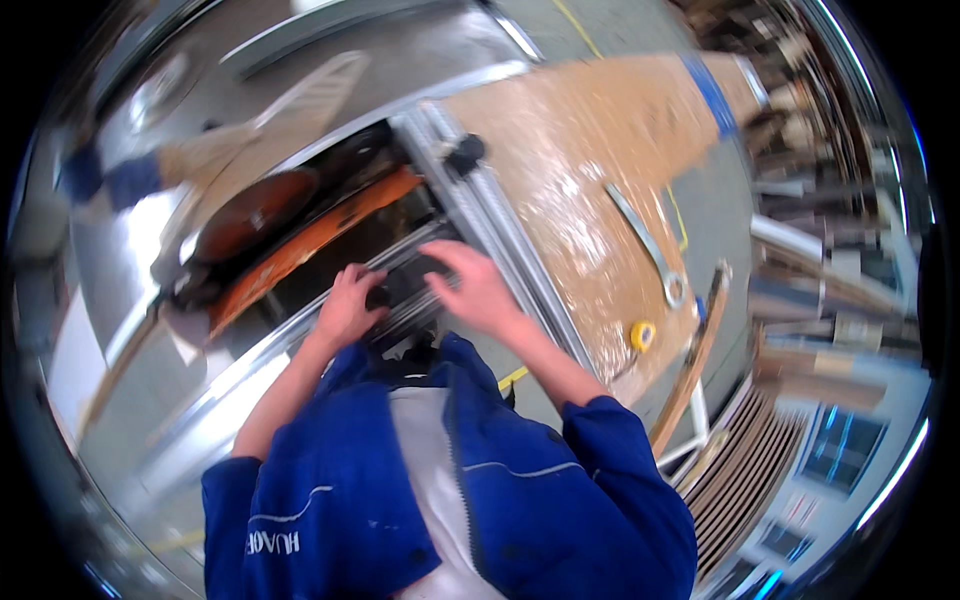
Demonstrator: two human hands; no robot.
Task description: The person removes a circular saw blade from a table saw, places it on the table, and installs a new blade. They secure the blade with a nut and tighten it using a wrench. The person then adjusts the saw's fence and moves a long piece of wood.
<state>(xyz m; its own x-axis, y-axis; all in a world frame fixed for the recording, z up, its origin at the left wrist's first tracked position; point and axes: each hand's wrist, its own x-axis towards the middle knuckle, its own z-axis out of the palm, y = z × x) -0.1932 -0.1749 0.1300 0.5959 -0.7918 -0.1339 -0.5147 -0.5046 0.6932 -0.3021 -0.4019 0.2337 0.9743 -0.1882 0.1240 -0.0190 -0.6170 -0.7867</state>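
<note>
Dark piece (405, 278) between left grip (347, 306) and right grip (474, 288); contact blurred.

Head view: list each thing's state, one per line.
Left hand: fingers bent; grip unclear
Right hand: open, thumb apart from fingers
Machine opening: uncovered, orange bar visible
Wrench: lying on brown board, unheld
Round yellow object: resting on brown board
Blue jacket: open at front

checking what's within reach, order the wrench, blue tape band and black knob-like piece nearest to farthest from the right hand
From the right hand, head view:
1. Black knob-like piece: ahead, on the metal rails
2. Wrench: right, on the brown surface
3. Blue tape band: ahead and right, near the brown surface's far end
</note>
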